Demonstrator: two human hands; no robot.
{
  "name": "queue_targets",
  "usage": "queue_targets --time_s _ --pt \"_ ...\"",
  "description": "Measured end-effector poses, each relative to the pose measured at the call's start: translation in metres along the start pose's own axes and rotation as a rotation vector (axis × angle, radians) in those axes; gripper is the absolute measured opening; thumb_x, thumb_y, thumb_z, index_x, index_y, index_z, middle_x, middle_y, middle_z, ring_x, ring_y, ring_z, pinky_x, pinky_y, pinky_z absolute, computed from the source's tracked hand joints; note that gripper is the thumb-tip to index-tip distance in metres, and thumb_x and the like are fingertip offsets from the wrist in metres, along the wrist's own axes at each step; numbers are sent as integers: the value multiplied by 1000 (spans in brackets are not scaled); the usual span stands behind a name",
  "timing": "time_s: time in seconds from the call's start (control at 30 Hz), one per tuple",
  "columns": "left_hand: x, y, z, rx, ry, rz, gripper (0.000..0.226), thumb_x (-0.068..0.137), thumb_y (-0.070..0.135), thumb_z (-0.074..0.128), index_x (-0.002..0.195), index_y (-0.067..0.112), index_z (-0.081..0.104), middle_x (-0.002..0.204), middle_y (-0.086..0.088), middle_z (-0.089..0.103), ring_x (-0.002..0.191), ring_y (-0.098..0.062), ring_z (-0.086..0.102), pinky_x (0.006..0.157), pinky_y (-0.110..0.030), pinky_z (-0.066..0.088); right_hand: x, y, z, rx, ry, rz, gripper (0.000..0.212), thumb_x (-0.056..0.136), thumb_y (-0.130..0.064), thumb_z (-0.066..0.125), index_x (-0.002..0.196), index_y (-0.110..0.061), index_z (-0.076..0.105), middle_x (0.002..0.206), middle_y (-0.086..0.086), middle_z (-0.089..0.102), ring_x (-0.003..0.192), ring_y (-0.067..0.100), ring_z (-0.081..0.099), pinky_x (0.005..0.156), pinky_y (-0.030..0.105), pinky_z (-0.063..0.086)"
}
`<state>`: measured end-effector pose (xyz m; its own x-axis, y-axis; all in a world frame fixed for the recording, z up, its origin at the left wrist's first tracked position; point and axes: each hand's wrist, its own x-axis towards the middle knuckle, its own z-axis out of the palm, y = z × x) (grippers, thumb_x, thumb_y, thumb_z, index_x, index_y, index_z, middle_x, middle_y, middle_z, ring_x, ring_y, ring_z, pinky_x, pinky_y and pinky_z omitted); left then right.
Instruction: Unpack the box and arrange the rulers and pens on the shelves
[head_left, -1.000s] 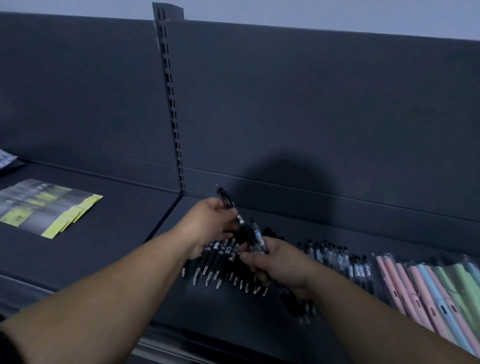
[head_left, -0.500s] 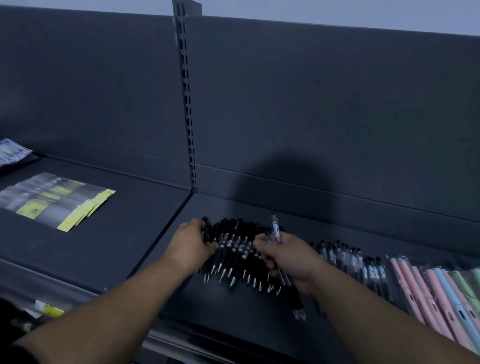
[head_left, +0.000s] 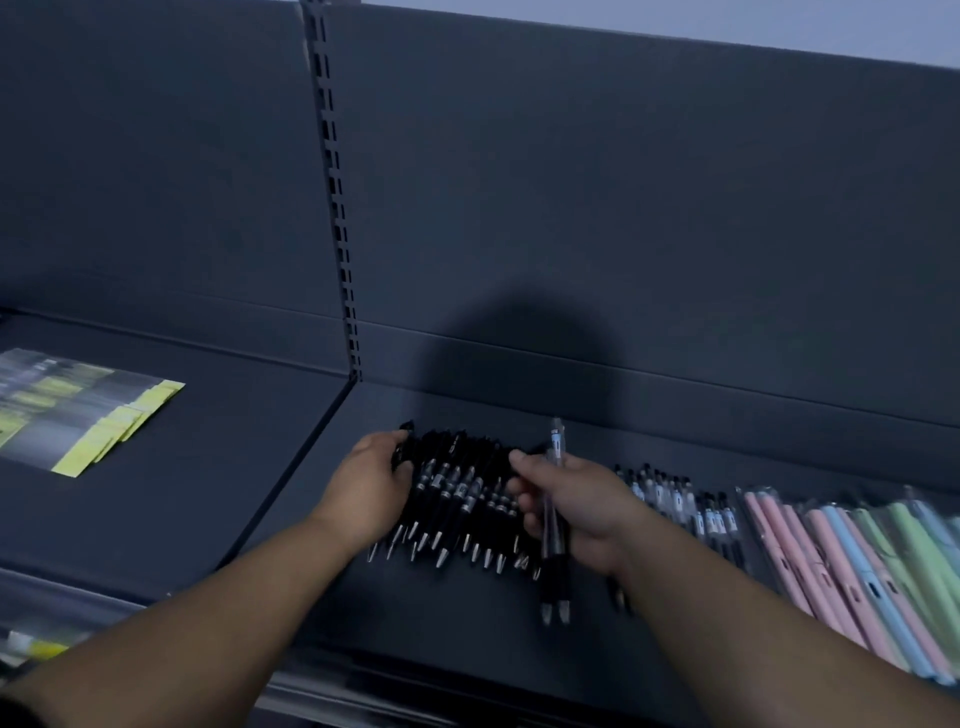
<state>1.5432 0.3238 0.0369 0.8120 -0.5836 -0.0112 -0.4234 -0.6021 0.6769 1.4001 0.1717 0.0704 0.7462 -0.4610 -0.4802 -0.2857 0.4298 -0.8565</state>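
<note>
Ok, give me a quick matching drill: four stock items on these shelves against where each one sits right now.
Items: 1 black pen pile; 2 pastel pens; 3 yellow-labelled packets; 4 loose pens.
Places: A left shelf bay; B in right hand; C far right; D gathered by left hand.
Pairs: 1-D, 2-C, 3-A, 4-B.

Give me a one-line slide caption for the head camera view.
Left hand grips the row of black pens on the dark shelf; right hand holds a small bunch of pens.
</note>
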Motion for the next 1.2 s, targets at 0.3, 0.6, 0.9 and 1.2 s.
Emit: queue_targets --time_s 0.3,0.6,0.9,1.2 --pt "-43 90 26 -96 -415 119 40 84 57 58 84 18 68 75 4 71 69 -11 65 67 -23 49 -6 -16 -15 312 126 -61 15 91 -17 65 80 -13 55 66 0 55 55 7 50 48 21 46" --pt "-48 108 40 -266 -604 80 21 100 18 45 80 15 51 70 1 61 51 -6 56 50 -16 46 -11 -16 -38 482 131 -33 30 100 -35 47 95 -7 55 84 9 62 74 18 58 70 31 48" --pt "-50 117 64 111 -475 245 19 99 31 43 97 16 54 78 -5 63 78 -22 65 67 -23 44 -20 -20 -64 478 237 -11 17 102 -18 42 92 -11 55 92 10 67 85 24 63 80 47 49" --pt "-41 123 74 1 -457 144 20 100 30 43 92 13 52 78 -6 60 67 -19 64 65 -28 53 -26 -46 -111 705 435 -279 23 104 -22 37 88 -17 53 87 7 64 74 17 58 79 37 47"
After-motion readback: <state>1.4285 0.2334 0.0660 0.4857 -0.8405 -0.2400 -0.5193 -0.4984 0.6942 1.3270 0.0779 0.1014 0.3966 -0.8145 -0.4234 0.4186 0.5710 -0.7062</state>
